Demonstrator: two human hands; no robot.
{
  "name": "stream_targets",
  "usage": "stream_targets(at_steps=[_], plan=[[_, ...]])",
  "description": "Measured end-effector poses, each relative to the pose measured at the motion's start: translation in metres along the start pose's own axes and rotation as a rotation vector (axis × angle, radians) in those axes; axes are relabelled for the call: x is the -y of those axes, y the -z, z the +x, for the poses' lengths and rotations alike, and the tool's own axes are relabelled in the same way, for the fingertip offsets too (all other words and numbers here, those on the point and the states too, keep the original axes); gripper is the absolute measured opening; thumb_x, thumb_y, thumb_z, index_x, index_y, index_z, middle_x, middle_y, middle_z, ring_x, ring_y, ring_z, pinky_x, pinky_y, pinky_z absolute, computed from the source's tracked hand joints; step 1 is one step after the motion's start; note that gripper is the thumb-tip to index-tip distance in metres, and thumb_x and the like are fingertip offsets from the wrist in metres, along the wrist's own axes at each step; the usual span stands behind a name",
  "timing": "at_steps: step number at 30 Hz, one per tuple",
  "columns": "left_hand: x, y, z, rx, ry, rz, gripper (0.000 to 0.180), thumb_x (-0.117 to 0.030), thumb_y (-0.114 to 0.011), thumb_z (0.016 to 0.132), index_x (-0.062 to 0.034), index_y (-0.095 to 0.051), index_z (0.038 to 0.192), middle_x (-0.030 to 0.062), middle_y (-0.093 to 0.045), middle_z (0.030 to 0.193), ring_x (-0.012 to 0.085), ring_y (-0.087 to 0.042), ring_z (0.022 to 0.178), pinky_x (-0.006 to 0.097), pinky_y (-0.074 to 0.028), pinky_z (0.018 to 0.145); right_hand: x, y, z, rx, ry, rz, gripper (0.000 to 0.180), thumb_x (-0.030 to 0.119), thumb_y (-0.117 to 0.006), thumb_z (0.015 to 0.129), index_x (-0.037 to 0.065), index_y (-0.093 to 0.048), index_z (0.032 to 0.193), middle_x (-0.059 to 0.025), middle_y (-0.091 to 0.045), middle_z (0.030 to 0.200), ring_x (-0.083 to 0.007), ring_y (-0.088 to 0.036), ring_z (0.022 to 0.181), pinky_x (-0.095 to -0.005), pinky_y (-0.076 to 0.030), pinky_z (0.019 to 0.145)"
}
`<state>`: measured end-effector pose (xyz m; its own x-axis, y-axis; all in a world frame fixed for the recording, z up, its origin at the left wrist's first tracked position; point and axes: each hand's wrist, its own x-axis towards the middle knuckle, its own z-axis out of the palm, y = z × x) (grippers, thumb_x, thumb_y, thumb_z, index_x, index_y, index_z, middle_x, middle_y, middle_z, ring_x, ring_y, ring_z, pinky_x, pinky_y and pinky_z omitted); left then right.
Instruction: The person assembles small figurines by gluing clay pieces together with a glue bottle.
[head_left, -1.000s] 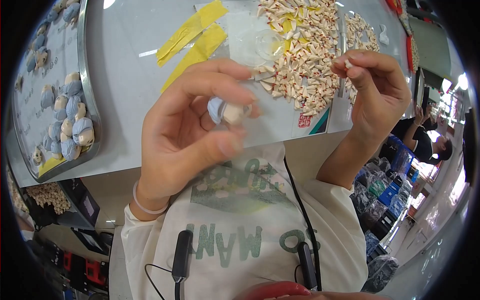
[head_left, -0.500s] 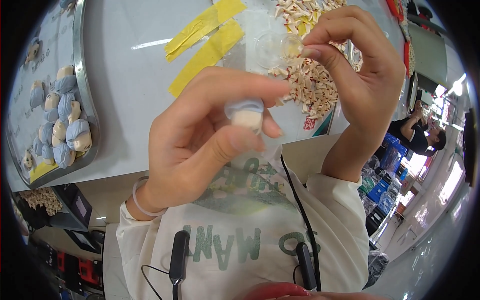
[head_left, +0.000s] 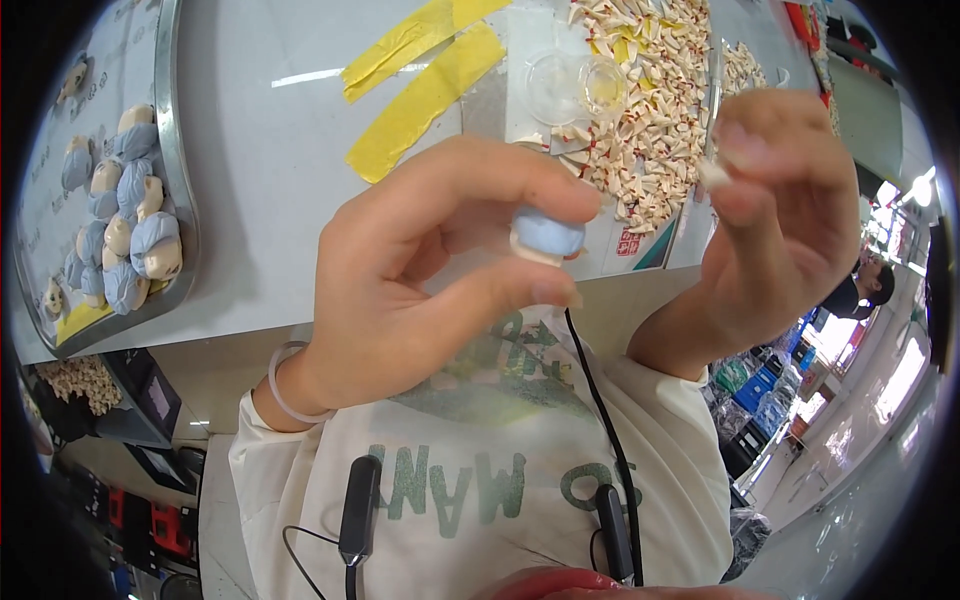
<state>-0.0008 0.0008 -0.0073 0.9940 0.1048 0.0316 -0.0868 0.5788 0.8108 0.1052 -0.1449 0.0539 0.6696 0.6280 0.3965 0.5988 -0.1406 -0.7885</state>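
Change since half a second ago: both hands have come up nearer the camera and fill more of the view; the blue piece has turned so its blue cap faces up, and the right hand has drifted out to the right, away from the left.
Left hand (head_left: pixel 420 270): thumb and forefinger pinched on a small figure part (head_left: pixel 546 236), blue on top with a cream underside, held above the table edge near picture centre.
Right hand (head_left: pixel 790 220): at three o'clock of the figure part, apart from it; fingertips pressed together on a tiny white piece (head_left: pixel 714 174).
Pile of white pieces (head_left: pixel 650 110): at one o'clock of the left hand, spread on the table (head_left: pixel 270 200), with a clear round dish (head_left: pixel 575 88) at its near edge.
Tray (head_left: pixel 175 170): at nine o'clock, holding rows of blue-and-cream figures (head_left: pixel 130 240).
Yellow tape strips (head_left: pixel 420 80): at eleven o'clock, flat on the table.
Step in hand: by my reading, joining, with the white piece about to meet the blue part.
Next move calls for: bringing the two hands together, the white piece lined up with its seat on the blue part; a steady, light pinch, since both pieces are small.
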Motion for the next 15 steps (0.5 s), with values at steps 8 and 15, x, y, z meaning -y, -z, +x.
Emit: stream_targets(at_steps=[8,15], plan=[[0.006,0.006,0.003,0.059,-0.106,0.216,0.036,-0.007,-0.067,0.067,0.0048,-0.052,0.098,0.0158,-0.053,0.098,0.0214,-0.052,0.094,0.028,-0.042,0.078,0.005,-0.015,-0.032,-0.029,-0.046,0.19,0.024,0.021,-0.066,0.072,0.003,-0.049,0.075,-0.0087,-0.047,0.073,-0.0154,-0.043,0.066,-0.0289,-0.037,0.061],[-0.001,0.005,-0.002,0.118,-0.181,0.561,0.041,-0.01,-0.071,0.064,0.0056,-0.053,0.097,0.0119,-0.051,0.092,0.0176,-0.05,0.09,0.024,-0.041,0.074,-0.004,-0.034,-0.049,-0.078,-0.084,0.29,0.023,0.013,-0.067,0.069,0.0,-0.049,0.075,-0.01,-0.048,0.075,-0.0146,-0.044,0.069,-0.0246,-0.036,0.063]])
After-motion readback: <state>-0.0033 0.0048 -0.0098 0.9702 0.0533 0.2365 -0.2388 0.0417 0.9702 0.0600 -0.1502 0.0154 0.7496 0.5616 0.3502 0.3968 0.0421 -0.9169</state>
